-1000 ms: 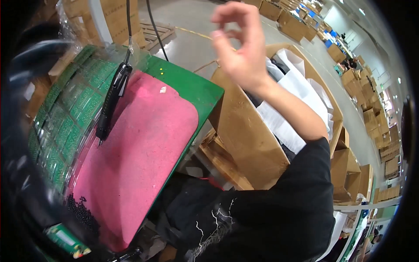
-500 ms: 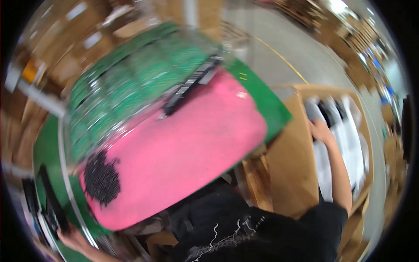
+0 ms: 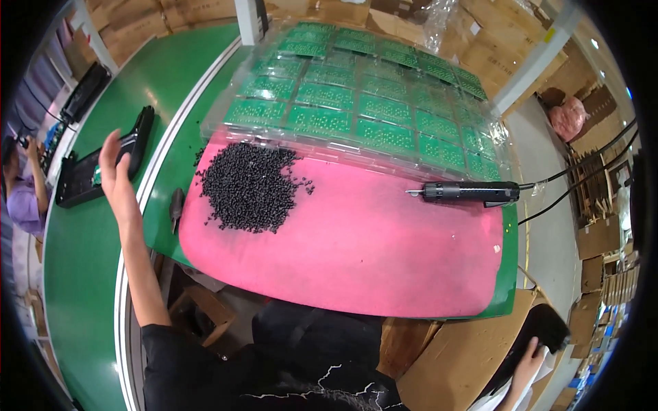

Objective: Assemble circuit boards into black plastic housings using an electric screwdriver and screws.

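Observation:
My left hand (image 3: 118,179) is raised over the green belt with its fingers apart, holding nothing. A black plastic housing (image 3: 113,161) with a small green board inside lies just beyond it; I cannot tell whether the fingertips touch it. Low on the right, my right hand (image 3: 529,359) is closed on a black plastic part (image 3: 541,329), above the cardboard box (image 3: 466,349). White wrapping (image 3: 546,370) shows beside that hand. The part's lower end is hidden or out of view.
On the pink mat (image 3: 356,253) lie a heap of small black screws (image 3: 250,185) and an electric screwdriver (image 3: 469,192). Clear trays of green circuit boards (image 3: 363,103) stand behind. Another person (image 3: 27,185) works at far left. A metal rail (image 3: 147,185) borders the belt.
The view has swung to the left. My left hand has let go of the black housing on the belt. My right hand has come up from among the white-wrapped pieces with a black part.

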